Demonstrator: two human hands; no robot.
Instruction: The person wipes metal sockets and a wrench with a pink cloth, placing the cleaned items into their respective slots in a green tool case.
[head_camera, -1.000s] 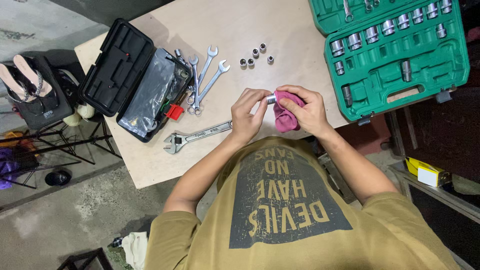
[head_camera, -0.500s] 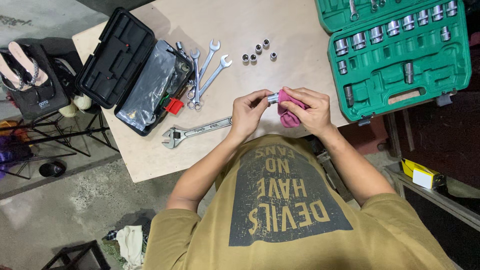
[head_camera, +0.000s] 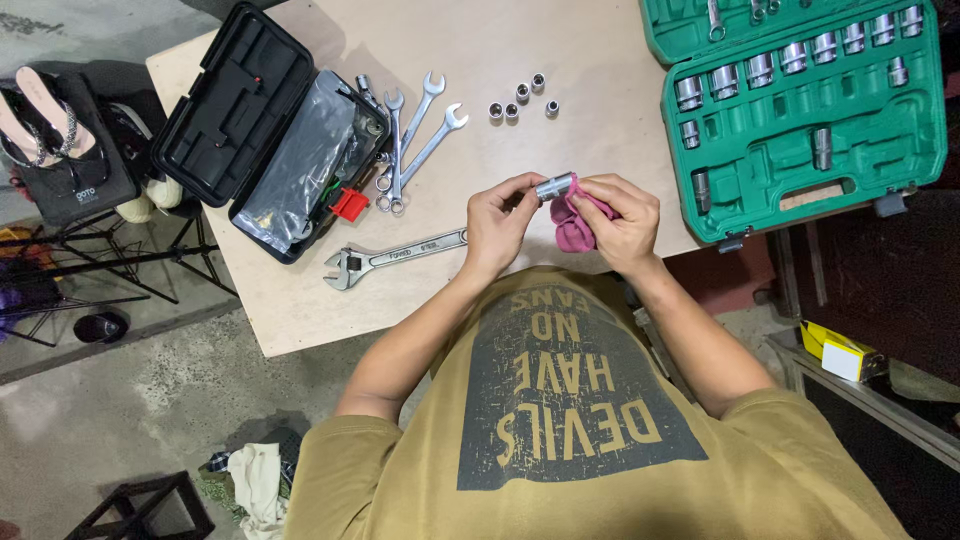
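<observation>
Two hands over bench (head_camera: 300, 310): left hand (head_camera: 497, 222) pinches chrome socket (head_camera: 553, 186) steady at its end; right hand (head_camera: 618, 222) presses pink rag (head_camera: 572, 226) against it, wiping.

Bare tabletop (head_camera: 590, 70) between sockets (head_camera: 518, 102), green case (head_camera: 800, 160)

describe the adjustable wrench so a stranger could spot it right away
On the pale wooden tabletop, look near the front edge, below the open black toolbox. The adjustable wrench lies alone there, flat, its jaw end pointing left; unlike the combination spanners above, it is bigger.
</observation>
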